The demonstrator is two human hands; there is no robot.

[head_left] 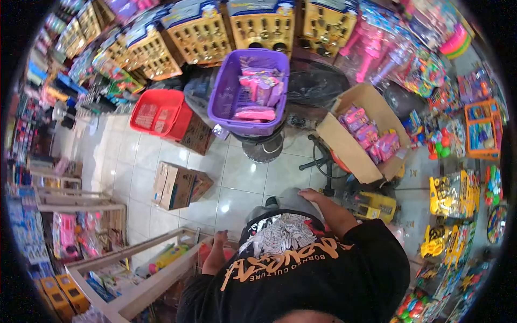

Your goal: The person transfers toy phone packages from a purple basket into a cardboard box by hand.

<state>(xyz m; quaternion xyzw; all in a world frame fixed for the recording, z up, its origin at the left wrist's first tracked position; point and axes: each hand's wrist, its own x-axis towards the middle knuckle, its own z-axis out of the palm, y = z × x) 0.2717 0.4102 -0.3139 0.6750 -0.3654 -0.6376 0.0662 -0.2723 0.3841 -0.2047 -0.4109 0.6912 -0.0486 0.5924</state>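
My left hand (219,238) hangs low beside the end of a pale wooden-framed display case (156,234); its fingers are too small to make out clearly, and nothing shows in it. My right hand (310,195) lies on my right thigh near the knee, fingers stretched out, holding nothing. In front of me a purple plastic basket (215,110) sits on a round stool (264,149) with several pink packaged items (261,89) inside. To the right, an open cardboard box (340,132) holds several pink and purple packs (368,134).
A red basket (180,116) rests by a brown carton (197,134) at left. Another carton (175,185) stands on the tiled floor (242,202). Watch display cards (262,29) line the back. Yellow toy vehicles (455,194) and other bagged toys hang at right. A black chair base (322,161) is under the box.
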